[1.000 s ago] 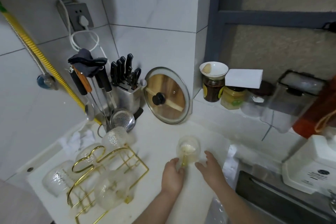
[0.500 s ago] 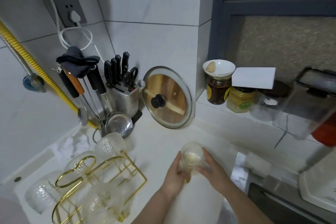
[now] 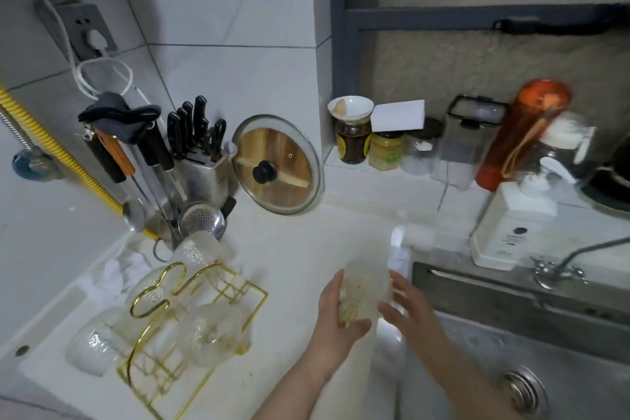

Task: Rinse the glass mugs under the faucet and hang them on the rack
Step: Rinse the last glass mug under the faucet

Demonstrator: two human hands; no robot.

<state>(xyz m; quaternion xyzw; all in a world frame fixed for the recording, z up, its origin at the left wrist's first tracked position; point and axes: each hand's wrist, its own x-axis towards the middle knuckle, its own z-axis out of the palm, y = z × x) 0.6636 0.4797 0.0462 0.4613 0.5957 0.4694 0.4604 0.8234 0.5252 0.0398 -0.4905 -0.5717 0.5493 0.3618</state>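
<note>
**Head view: a glass mug held between two hands at the sink's edge**

Head view, the white stone counter (image 3: pixel 300 249) spreads to the left of both hands, and the steel sink (image 3: pixel 511 344) lies right of and below them. Well left of the left hand (image 3: pixel 335 320) stands the gold wire rack (image 3: pixel 191 303) with clear mugs hung on it. The left hand grips the clear textured glass mug (image 3: pixel 366 286) with its gold handle; the right hand (image 3: pixel 405 309) touches the mug's far side with relaxed fingers.

Head view: looks down, forward, close over counter (image 3: pixel 293 249), sink (image 3: pixel 562 351).
</note>
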